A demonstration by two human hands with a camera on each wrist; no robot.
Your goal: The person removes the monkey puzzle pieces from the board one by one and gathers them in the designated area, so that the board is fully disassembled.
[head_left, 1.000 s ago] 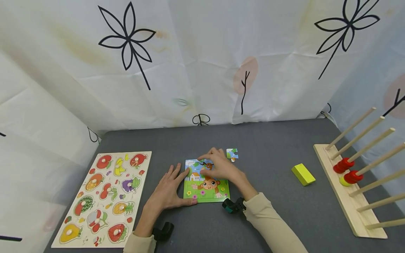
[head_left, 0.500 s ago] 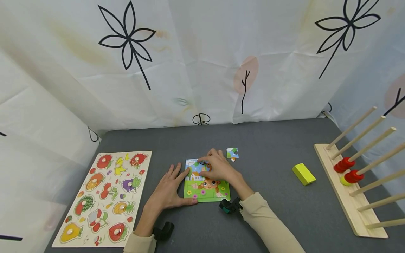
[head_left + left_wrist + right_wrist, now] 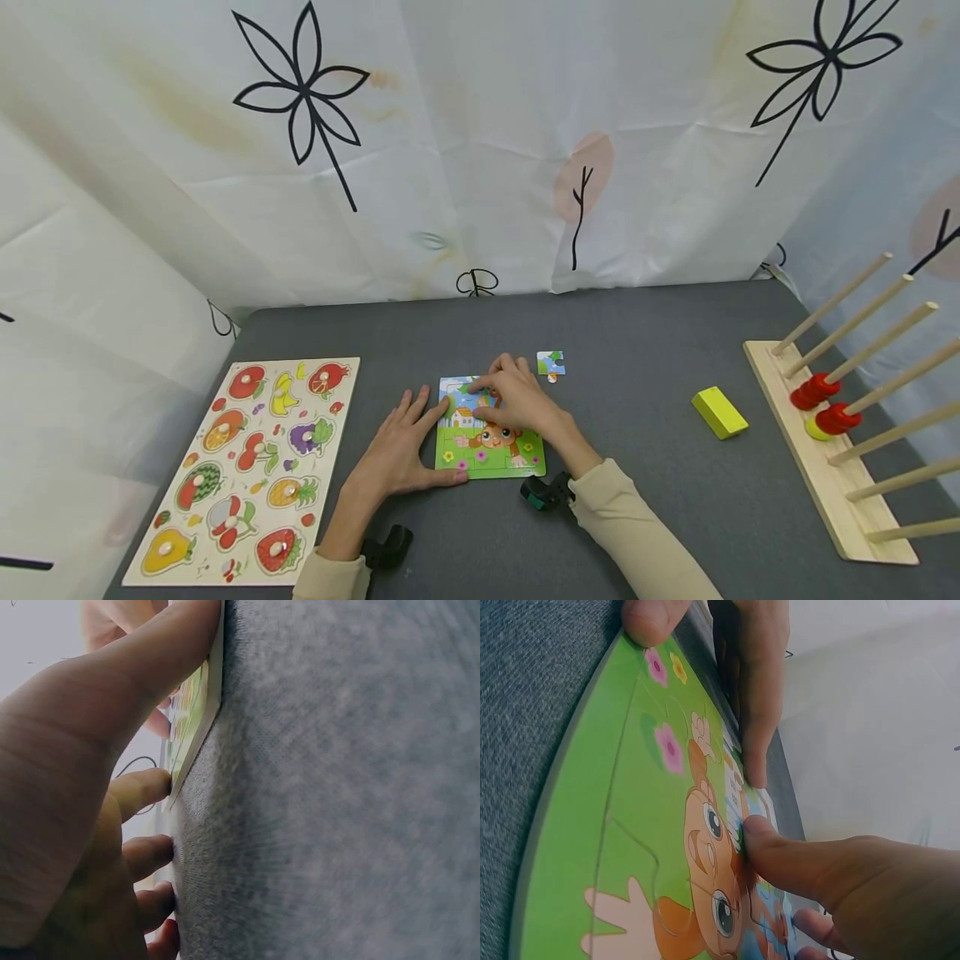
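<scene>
Your right hand [image 3: 521,398], grip unclear, now covers more of the puzzle [image 3: 483,446] beneath; your straight-fingered left hand [image 3: 399,447] seemingly steadies it.

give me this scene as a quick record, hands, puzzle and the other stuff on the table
left hand: thumb and index finger at edges of the monkey puzzle
right hand: over the puzzle, thumb tip on its picture
loose piece: beyond the puzzle, apart from it
fruit board: left of both hands
peg rack: far right, red rings on two pegs
yellow block: between puzzle and rack
table: dark gray
</scene>
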